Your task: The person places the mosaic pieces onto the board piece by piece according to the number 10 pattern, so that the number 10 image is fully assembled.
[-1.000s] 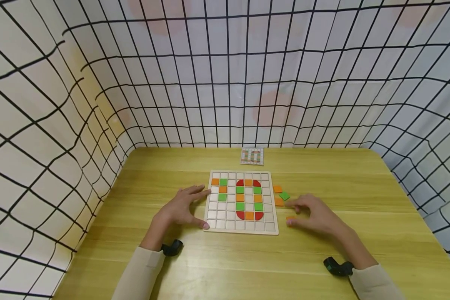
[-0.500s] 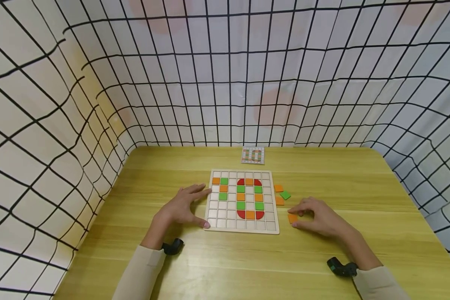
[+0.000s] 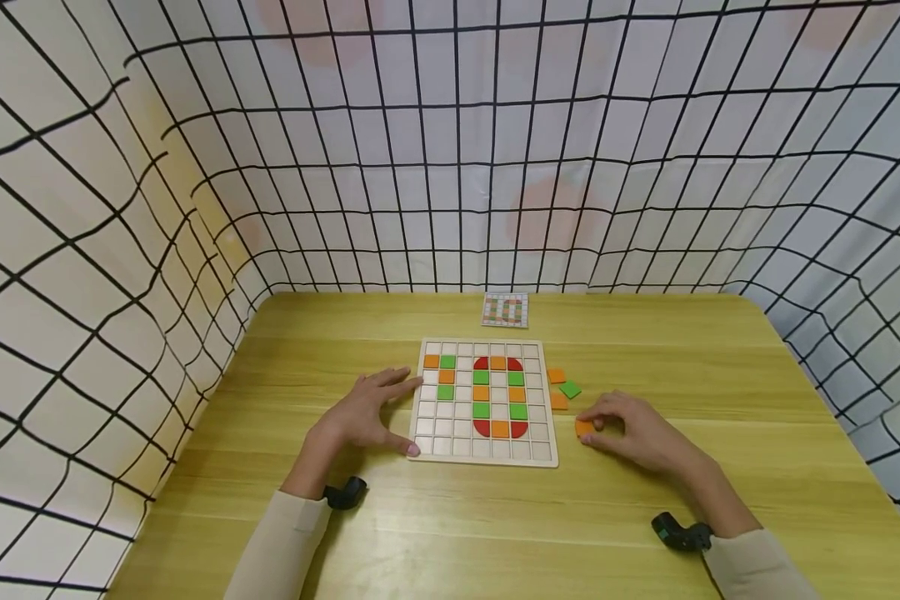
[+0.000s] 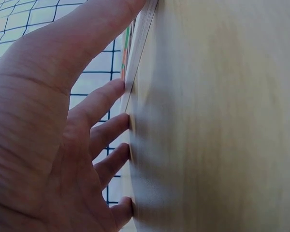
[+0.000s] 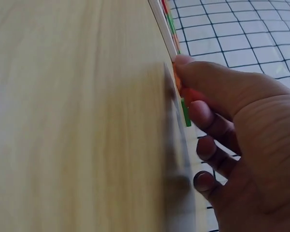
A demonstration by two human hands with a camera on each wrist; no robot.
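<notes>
A pale wooden grid board (image 3: 427, 429) lies on the table, bearing orange, green and red tiles; the red ones are rounded corners of a ring pattern. Along its left edge my left hand (image 3: 360, 414) is spread, thumb and forefinger touching the rim. To the right of the board my right hand (image 3: 637, 429) pinches an orange square tile (image 3: 583, 427) between thumb and forefinger. Close by lie two loose orange tiles, the lower orange tile (image 3: 559, 402) against the board's edge, and a turned green tile (image 3: 570, 389). In the right wrist view the pinched tile is mostly hidden by the fingers.
Behind the board lies a small pattern card (image 3: 505, 310) with a printed grid. A black net (image 3: 457, 167) over white sheeting rises at the table's back and sides. Each wrist wears a black camera, such as the right wrist camera (image 3: 678, 533).
My right hand first reached over the loose tiles, then drew back slightly to the right and took hold of the orange tile. The left hand stays at the board's edge.
</notes>
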